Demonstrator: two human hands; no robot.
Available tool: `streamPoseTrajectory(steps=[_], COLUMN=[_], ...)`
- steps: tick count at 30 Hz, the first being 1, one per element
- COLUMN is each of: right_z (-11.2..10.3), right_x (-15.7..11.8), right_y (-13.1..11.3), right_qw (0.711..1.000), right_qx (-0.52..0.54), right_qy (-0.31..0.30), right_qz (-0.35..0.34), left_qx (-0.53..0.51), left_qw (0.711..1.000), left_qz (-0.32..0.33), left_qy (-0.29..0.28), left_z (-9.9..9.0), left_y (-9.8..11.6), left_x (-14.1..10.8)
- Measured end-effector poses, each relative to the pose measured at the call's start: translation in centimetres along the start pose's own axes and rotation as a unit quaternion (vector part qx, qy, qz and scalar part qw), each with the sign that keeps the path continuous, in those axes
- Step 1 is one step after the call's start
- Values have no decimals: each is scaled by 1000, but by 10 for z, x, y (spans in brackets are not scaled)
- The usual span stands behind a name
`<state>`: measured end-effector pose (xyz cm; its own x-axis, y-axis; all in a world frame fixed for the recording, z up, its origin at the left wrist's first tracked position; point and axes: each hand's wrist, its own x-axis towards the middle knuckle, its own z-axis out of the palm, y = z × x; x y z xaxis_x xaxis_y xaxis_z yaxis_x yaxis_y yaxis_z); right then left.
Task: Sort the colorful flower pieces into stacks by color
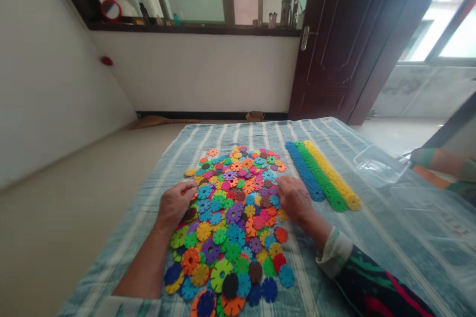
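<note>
Multicoloured disc pile (232, 215) sits between your left hand (178, 202) and right hand (295, 199), both curled at its edges (can't tell if they're pinching any). Blue, green and yellow rows (319, 175) lie right of the pile, probably so nothing mixes.

Ahead of you, a round red-framed mirror (111, 10) stands toward the left end of a dark window sill (193, 28) and a flask (285, 9) near its right end, close to a dark reddish door (340, 25) with a metal handle (305, 38), while a brown box (255, 116) sits low by the wall (197, 69).
</note>
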<state>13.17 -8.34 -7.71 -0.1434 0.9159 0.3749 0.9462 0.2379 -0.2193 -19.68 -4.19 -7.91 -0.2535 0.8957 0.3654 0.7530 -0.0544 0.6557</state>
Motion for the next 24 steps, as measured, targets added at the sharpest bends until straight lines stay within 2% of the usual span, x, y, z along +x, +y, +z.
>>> streamPoseTrajectory(steps=[4, 9, 24], right_z=[4, 7, 7], right_x=[1, -1, -9], right_y=[14, 17, 19], right_qw=[998, 997, 995], right_qx=[-4, -22, -80], right_qy=[-56, -80, -50], right_qz=[4, -3, -23], left_qx=[-22, -42, -101], left_qw=[999, 999, 994], left_qz=[-21, -26, -13], left_qy=[-27, -22, -31], left_z=[-1, 3, 2], left_y=[6, 7, 16], left_x=[-4, -9, -18])
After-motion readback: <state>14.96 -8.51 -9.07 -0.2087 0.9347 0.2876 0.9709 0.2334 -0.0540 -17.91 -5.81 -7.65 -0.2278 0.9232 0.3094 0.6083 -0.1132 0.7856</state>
